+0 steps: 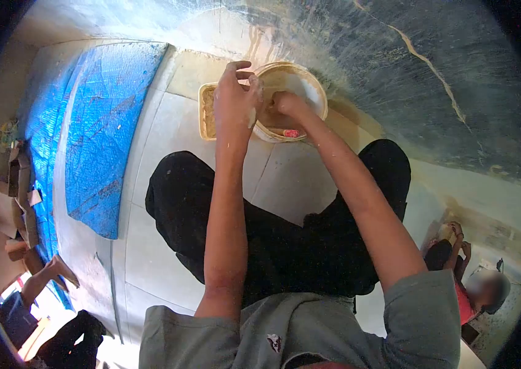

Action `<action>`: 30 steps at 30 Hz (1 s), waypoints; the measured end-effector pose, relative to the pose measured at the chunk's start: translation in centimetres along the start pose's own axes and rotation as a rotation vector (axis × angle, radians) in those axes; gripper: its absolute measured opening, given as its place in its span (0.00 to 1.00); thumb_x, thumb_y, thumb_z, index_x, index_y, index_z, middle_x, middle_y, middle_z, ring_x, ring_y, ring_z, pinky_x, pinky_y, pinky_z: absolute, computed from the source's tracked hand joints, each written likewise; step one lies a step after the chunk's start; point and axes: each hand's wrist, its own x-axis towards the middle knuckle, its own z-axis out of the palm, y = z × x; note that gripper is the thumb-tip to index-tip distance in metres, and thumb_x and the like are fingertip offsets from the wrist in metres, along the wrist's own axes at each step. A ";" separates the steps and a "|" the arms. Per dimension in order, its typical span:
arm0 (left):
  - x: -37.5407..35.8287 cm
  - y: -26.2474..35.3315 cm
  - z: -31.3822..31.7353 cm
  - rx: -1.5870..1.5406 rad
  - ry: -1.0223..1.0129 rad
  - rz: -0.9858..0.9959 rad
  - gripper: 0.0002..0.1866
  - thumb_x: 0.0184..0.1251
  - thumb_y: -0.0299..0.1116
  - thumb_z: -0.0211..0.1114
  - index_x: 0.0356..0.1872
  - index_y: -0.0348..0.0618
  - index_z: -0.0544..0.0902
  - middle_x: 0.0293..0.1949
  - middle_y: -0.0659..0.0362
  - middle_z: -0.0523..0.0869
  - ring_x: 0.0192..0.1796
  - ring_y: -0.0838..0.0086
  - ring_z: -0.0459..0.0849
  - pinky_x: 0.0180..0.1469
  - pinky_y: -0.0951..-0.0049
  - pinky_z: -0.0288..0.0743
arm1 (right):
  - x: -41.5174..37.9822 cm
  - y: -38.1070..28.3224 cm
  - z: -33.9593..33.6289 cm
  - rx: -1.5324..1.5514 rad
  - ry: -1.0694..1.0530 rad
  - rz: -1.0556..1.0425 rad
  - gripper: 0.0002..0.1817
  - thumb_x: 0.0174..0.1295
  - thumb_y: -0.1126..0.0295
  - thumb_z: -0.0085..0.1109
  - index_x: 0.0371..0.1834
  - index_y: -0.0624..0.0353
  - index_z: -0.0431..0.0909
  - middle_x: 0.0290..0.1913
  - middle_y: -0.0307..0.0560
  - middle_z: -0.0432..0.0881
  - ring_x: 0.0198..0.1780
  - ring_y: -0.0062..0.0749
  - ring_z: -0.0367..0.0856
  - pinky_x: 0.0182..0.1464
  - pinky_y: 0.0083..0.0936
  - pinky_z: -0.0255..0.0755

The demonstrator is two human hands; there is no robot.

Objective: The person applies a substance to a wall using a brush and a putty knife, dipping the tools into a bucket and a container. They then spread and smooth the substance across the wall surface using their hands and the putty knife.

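A round white bucket (318,92) stands on the floor by the wall, its inside smeared with brown. My right hand (286,104) reaches down into it with the fingers curled closed; whatever they hold is hidden. A small red-and-white piece (290,133) shows inside near the bucket's front edge. My left hand (236,95) is raised at the bucket's left rim, fingers bent but apart, with pale residue on the skin and nothing visible in its grasp. Just left of that hand is a cream rectangular tub (204,130) containing brown material.
Blue sheeting (103,123) lies at the left over the tiled floor (156,141). A dark, stained wall (389,67) with a pale crack rises beyond the bucket. Another person (466,295) sits at the right. Cardboard (11,209) and another person's leg (42,280) are far left.
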 end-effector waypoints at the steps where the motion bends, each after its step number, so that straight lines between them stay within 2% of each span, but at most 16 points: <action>1: 0.1 -0.2 0.0 0.000 -0.009 -0.005 0.16 0.60 0.31 0.57 0.49 0.36 0.76 0.42 0.48 0.83 0.40 0.67 0.83 0.42 0.71 0.76 | 0.4 -0.6 -1.9 0.036 -0.212 -0.028 0.18 0.53 0.56 0.52 0.35 0.59 0.81 0.36 0.53 0.83 0.37 0.44 0.82 0.41 0.34 0.75; 3: 0.4 -0.6 -0.1 -0.005 -0.006 -0.011 0.17 0.60 0.31 0.58 0.49 0.36 0.76 0.42 0.48 0.83 0.40 0.67 0.83 0.42 0.71 0.77 | 1.6 0.1 -2.5 0.062 -0.425 -0.064 0.17 0.53 0.58 0.51 0.33 0.60 0.82 0.32 0.52 0.83 0.32 0.42 0.82 0.38 0.32 0.76; 5: 0.7 -1.1 0.2 0.081 0.010 0.026 0.18 0.58 0.31 0.59 0.49 0.36 0.76 0.43 0.48 0.83 0.39 0.66 0.83 0.42 0.70 0.77 | 2.4 1.8 -3.1 0.129 -0.412 -0.079 0.14 0.52 0.63 0.51 0.29 0.62 0.81 0.24 0.48 0.81 0.25 0.34 0.80 0.32 0.27 0.75; 9: 1.0 -2.1 1.3 0.204 0.004 0.054 0.19 0.56 0.33 0.61 0.48 0.36 0.77 0.42 0.46 0.84 0.40 0.67 0.85 0.43 0.70 0.77 | -1.4 -1.0 -12.2 0.269 -0.528 0.051 0.12 0.53 0.66 0.52 0.27 0.63 0.80 0.23 0.45 0.80 0.25 0.27 0.79 0.30 0.25 0.75; 11: 0.7 -2.0 2.0 0.207 -0.014 0.052 0.19 0.56 0.34 0.62 0.47 0.35 0.78 0.42 0.46 0.84 0.41 0.67 0.85 0.43 0.69 0.77 | -4.2 -1.0 -15.6 0.395 -0.499 -0.049 0.10 0.56 0.68 0.53 0.26 0.63 0.79 0.24 0.44 0.81 0.25 0.26 0.79 0.30 0.24 0.75; 13: 1.0 -1.2 2.2 0.229 -0.300 0.001 0.19 0.57 0.35 0.62 0.48 0.34 0.78 0.40 0.49 0.85 0.41 0.68 0.85 0.44 0.70 0.78 | -6.9 -0.3 -16.9 0.496 -0.432 0.006 0.10 0.59 0.68 0.53 0.28 0.62 0.79 0.26 0.43 0.81 0.27 0.23 0.79 0.30 0.23 0.75; 14: 1.2 -1.1 2.5 0.022 -0.499 -0.075 0.18 0.60 0.35 0.61 0.47 0.32 0.78 0.39 0.52 0.84 0.41 0.70 0.84 0.44 0.72 0.78 | -7.9 0.3 -17.2 0.687 -0.392 -0.059 0.10 0.60 0.66 0.54 0.30 0.62 0.79 0.26 0.41 0.81 0.27 0.22 0.79 0.30 0.22 0.75; 15: 1.0 -1.0 3.2 0.016 -0.510 -0.040 0.18 0.60 0.35 0.61 0.47 0.32 0.78 0.39 0.52 0.84 0.41 0.70 0.84 0.44 0.72 0.78 | -8.8 0.9 -17.4 0.871 -0.343 -0.134 0.10 0.61 0.65 0.56 0.32 0.62 0.78 0.27 0.40 0.81 0.28 0.21 0.79 0.30 0.22 0.74; 16: 0.7 -0.9 3.9 -0.270 -0.565 -0.182 0.14 0.60 0.33 0.61 0.43 0.34 0.79 0.37 0.54 0.84 0.38 0.72 0.83 0.42 0.72 0.77 | -9.5 1.4 -17.2 0.854 -0.306 -0.133 0.10 0.61 0.65 0.56 0.32 0.62 0.78 0.27 0.40 0.81 0.28 0.21 0.79 0.30 0.22 0.74; 17: 0.7 -0.8 4.3 -0.549 -0.617 -0.324 0.10 0.60 0.32 0.61 0.39 0.36 0.81 0.35 0.56 0.83 0.36 0.74 0.82 0.39 0.73 0.76 | -9.7 1.7 -16.4 0.993 -0.270 -0.066 0.11 0.60 0.64 0.59 0.31 0.63 0.79 0.27 0.40 0.81 0.28 0.21 0.79 0.31 0.22 0.75; 18: 0.9 -0.5 4.5 -0.543 -0.621 -0.281 0.10 0.60 0.32 0.61 0.39 0.36 0.81 0.35 0.56 0.83 0.36 0.74 0.82 0.39 0.73 0.76 | -9.7 1.6 -16.2 1.136 -0.233 -0.012 0.13 0.59 0.63 0.62 0.30 0.64 0.79 0.27 0.40 0.81 0.28 0.21 0.80 0.32 0.22 0.76; 21: 1.5 -0.9 4.4 -0.628 -0.562 -0.194 0.10 0.65 0.31 0.57 0.41 0.35 0.79 0.38 0.56 0.82 0.38 0.74 0.81 0.41 0.76 0.76 | -9.1 -0.2 -17.6 1.234 -0.144 0.045 0.13 0.56 0.63 0.65 0.26 0.62 0.77 0.26 0.39 0.78 0.29 0.22 0.79 0.35 0.21 0.77; 23: 2.3 -1.1 4.3 -0.804 -0.566 -0.275 0.11 0.67 0.30 0.56 0.45 0.33 0.78 0.39 0.56 0.81 0.40 0.74 0.81 0.44 0.76 0.76 | -8.8 -0.8 -18.2 1.293 -0.112 0.042 0.13 0.56 0.62 0.65 0.27 0.60 0.75 0.27 0.38 0.78 0.30 0.22 0.79 0.36 0.21 0.75; 25: 2.0 -0.1 3.7 -0.895 -0.574 -0.259 0.11 0.67 0.29 0.55 0.45 0.33 0.77 0.39 0.57 0.81 0.40 0.74 0.81 0.45 0.75 0.76 | -8.2 -1.0 -18.4 1.347 -0.086 0.027 0.14 0.56 0.61 0.65 0.27 0.58 0.73 0.28 0.38 0.77 0.32 0.21 0.78 0.37 0.21 0.74; 28: 2.4 -0.3 3.2 -0.935 -0.558 -0.346 0.11 0.67 0.27 0.54 0.47 0.35 0.76 0.41 0.57 0.81 0.42 0.73 0.80 0.48 0.73 0.75 | -7.5 -1.2 -18.7 1.331 -0.132 0.027 0.14 0.56 0.60 0.65 0.28 0.57 0.72 0.29 0.36 0.75 0.33 0.21 0.78 0.38 0.21 0.73; 30: 3.1 -0.8 3.2 -0.986 -0.538 -0.339 0.10 0.67 0.27 0.55 0.47 0.36 0.76 0.41 0.57 0.81 0.42 0.73 0.80 0.48 0.73 0.75 | -8.0 -2.3 -20.3 1.457 -0.196 0.072 0.12 0.58 0.62 0.62 0.31 0.55 0.71 0.31 0.36 0.75 0.35 0.21 0.77 0.40 0.20 0.72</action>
